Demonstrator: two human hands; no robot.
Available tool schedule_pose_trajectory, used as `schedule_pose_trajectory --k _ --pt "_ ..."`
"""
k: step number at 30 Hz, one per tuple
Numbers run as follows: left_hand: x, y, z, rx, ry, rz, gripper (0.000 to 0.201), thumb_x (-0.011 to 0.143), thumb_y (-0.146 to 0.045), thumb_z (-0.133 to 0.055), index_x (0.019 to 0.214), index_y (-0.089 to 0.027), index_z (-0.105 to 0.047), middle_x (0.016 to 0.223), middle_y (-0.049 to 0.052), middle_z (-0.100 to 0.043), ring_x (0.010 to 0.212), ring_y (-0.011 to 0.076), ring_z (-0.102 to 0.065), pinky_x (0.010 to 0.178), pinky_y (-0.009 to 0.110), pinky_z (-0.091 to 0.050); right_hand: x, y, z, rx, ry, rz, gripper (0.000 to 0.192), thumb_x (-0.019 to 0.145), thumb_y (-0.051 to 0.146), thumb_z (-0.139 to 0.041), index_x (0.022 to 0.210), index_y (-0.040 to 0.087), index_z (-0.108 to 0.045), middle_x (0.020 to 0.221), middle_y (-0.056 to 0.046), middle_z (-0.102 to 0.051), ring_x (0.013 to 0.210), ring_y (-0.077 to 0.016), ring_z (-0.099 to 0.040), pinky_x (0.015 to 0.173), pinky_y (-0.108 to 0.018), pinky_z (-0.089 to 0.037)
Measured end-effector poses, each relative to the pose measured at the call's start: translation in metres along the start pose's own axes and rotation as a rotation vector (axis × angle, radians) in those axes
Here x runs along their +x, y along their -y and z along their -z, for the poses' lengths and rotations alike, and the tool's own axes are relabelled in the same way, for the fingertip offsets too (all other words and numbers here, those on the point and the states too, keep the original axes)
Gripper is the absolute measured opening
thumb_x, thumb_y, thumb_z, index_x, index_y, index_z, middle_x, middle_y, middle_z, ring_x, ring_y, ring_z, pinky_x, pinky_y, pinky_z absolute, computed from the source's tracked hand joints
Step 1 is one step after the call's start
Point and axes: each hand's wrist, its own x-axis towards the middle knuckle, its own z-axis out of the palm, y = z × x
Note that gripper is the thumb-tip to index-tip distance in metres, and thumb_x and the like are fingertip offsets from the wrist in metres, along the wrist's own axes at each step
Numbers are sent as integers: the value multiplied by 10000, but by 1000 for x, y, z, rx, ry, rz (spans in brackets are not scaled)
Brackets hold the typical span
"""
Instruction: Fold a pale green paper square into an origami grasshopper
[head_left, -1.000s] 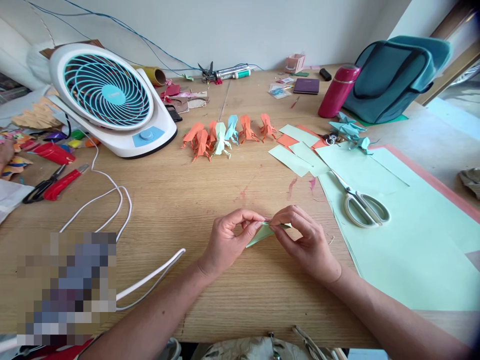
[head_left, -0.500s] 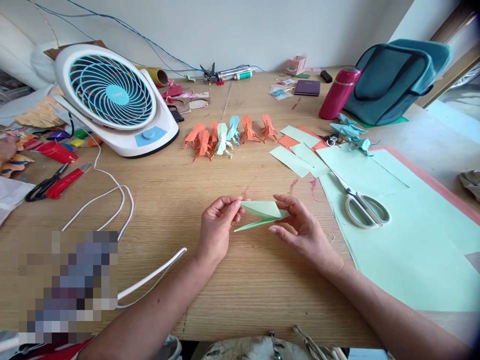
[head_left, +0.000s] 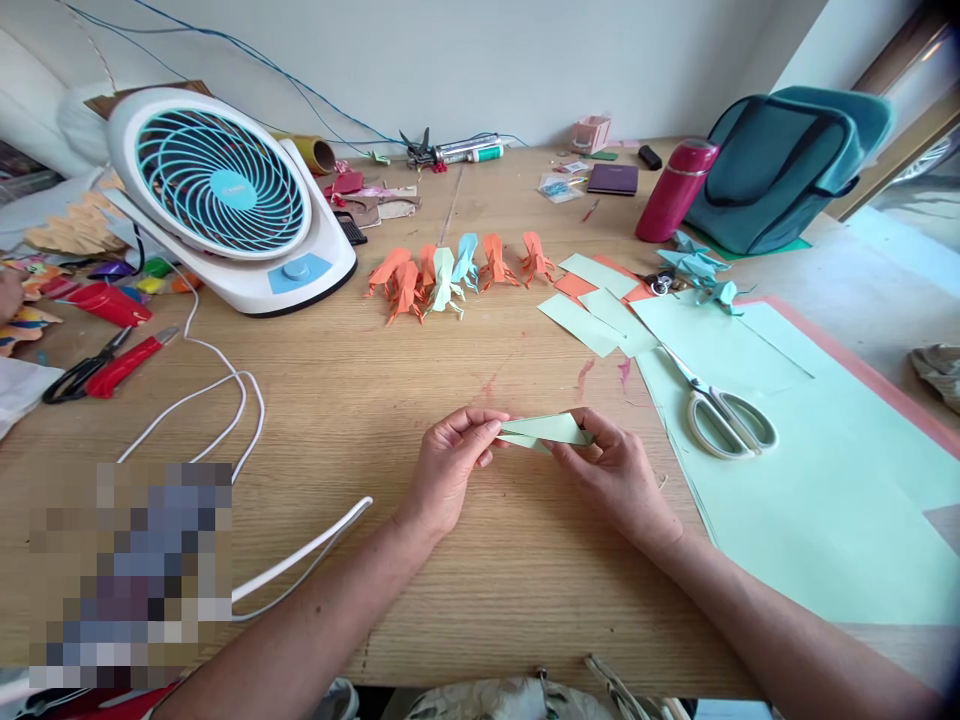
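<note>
Folded paper (head_left: pixel 546 430) — between both grips

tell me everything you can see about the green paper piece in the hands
The folded paper piece is pale mint green, thin sheet paper creased into a long, flat, roughly triangular shape. It lies about level, just above the wooden table, not resting on it. The left hand pinches its narrow left end between thumb and fingers; the right hand grips its wider right end, with fingers underneath. Its upper face is smooth and unmarked. A second layer shows along the lower edge. Nothing else touches it.
</note>
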Motion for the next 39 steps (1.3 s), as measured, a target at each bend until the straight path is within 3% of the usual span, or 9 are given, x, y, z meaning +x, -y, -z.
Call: schedule_pose_trajectory --k 5,10,17,21,31,33,36,39 --pt "-5 -5 -2 134 73 -107 209 873 -356 -683 878 -160 -756 673 29 -682 624 111 -600 556 213 -403 0 -1 -2 -3 -19 0 143 816 297 -581 727 194 -538 610 51 -405 563 -96 -341 504 -228 -268" --pt "-7 -6 -5 232 67 -184 151 841 -306 -730 888 -163 -741 719 32 -715 610 117 -615 571 226 -468 1 -4 -1 -29 -30 80 149 833 270 -577 714 198 -524 622 40 -445 579 -105 -384 515 -231 -285" --pt "0 -5 0 216 -9 -209 157 817 -310 -755 858 -159 -744 688 15 -700 624 122 -641 598 228 -511 2 -2 8 54 169 163 271 934 453 -575 856 196 -613 766 -5 -576 680 -145 -506 577 -249 -384" --pt "3 -4 4 174 -3 -200 146 826 -296 -752 882 -162 -744 677 2 -692 630 105 -643 633 212 -531 3 -4 9 73 201 203 404 1007 460 -462 753 187 -615 741 -18 -572 679 -148 -527 628 -268 -406" --pt "4 -1 3 14 40 -76 214 751 -326 -833 859 -163 -746 682 1 -700 626 105 -653 637 220 -561 3 -14 2 84 168 267 405 1002 411 -515 676 186 -599 692 -13 -544 638 -141 -490 595 -283 -380" --pt "3 -1 2 28 43 -84 208 755 -334 -830 845 -165 -749 685 6 -706 631 113 -662 634 226 -566 3 -13 3 89 172 285 365 998 390 -530 707 191 -626 770 -32 -588 711 -157 -538 639 -290 -417" --pt "-1 -2 0 115 57 -138 191 778 -338 -811 836 -166 -751 699 20 -721 635 125 -674 648 238 -575 2 -11 4 74 123 319 182 971 350 -589 910 225 -706 960 -60 -654 914 -204 -606 800 -333 -476" --pt "-6 -3 -3 204 97 -179 176 800 -330 -792 859 -171 -748 723 24 -731 649 137 -691 666 248 -585 0 -7 4 24 22 382 122 942 298 -638 1035 251 -700 949 -54 -666 908 -214 -617 805 -362 -491"
